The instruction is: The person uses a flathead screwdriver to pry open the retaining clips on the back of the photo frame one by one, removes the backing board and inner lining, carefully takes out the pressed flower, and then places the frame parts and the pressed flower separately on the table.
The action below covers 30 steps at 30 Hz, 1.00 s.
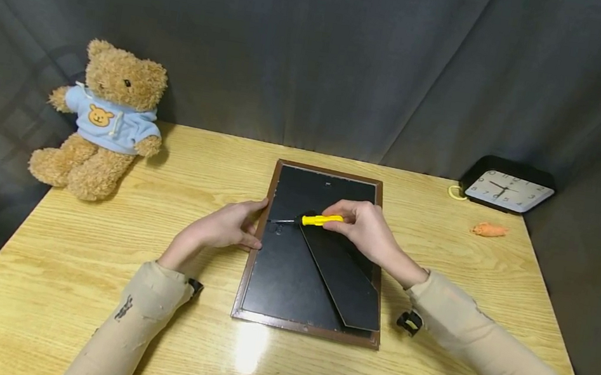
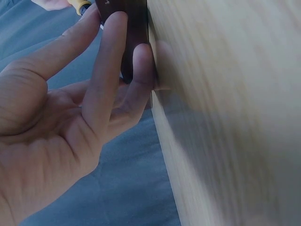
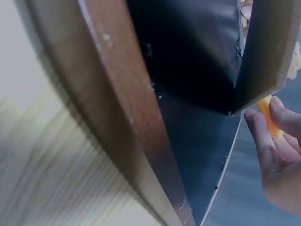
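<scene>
A picture frame with a brown rim lies back side up on the table, its black backing board showing. A black easel leg slants across the board, its lower end raised in the right wrist view. My right hand pinches the yellow handle of a screwdriver between thumb and fingers. The screwdriver's thin metal shaft points left, its tip at the inner edge of the left rim. My left hand touches the outer left side of the frame, fingers spread along the rim.
A teddy bear in a light blue hoodie sits at the back left of the wooden table. A black clock stands at the back right, with a small orange item before it. Dark curtains hang behind.
</scene>
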Tool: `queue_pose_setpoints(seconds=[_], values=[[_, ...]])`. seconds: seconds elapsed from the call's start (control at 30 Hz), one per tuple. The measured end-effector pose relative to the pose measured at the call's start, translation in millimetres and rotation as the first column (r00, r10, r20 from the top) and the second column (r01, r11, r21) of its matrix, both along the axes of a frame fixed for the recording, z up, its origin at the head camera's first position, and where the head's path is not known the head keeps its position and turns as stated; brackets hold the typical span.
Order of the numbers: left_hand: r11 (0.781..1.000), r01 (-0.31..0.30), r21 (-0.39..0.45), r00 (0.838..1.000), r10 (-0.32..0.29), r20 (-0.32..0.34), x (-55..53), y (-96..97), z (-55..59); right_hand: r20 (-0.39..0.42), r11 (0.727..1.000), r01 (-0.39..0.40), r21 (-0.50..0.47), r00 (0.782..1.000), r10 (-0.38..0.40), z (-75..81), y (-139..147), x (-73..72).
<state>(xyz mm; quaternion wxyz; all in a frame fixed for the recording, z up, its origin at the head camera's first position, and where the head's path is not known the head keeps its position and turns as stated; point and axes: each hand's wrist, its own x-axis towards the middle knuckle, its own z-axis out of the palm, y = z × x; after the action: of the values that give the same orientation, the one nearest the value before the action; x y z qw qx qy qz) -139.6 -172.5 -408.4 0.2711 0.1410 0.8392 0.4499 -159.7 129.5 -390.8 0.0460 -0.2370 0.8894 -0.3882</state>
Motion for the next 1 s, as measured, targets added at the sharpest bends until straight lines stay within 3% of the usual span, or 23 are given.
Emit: queue_pose_setpoints(seconds=[0.3, 0.57, 1.0], values=[[0.999, 0.019, -0.034, 0.999, -0.020, -0.028, -0.1, -0.5, 1.3, -0.053, 1.000, -0.017, -0.017, 0.998, 0.016, -9.3, 5.4, -0.8], [0.998, 0.022, -0.051, 0.999, -0.024, -0.040, 0.8, -0.2, 3.6, -0.022, 0.998, -0.014, -0.053, 1.000, 0.013, -8.3, 7.3, -2.3], [1.000, 0.013, -0.022, 1.000, -0.014, -0.017, 2.1, 1.0, 3.8, -0.006, 1.000, -0.012, -0.029, 1.000, 0.012, -10.1, 6.9, -5.1]])
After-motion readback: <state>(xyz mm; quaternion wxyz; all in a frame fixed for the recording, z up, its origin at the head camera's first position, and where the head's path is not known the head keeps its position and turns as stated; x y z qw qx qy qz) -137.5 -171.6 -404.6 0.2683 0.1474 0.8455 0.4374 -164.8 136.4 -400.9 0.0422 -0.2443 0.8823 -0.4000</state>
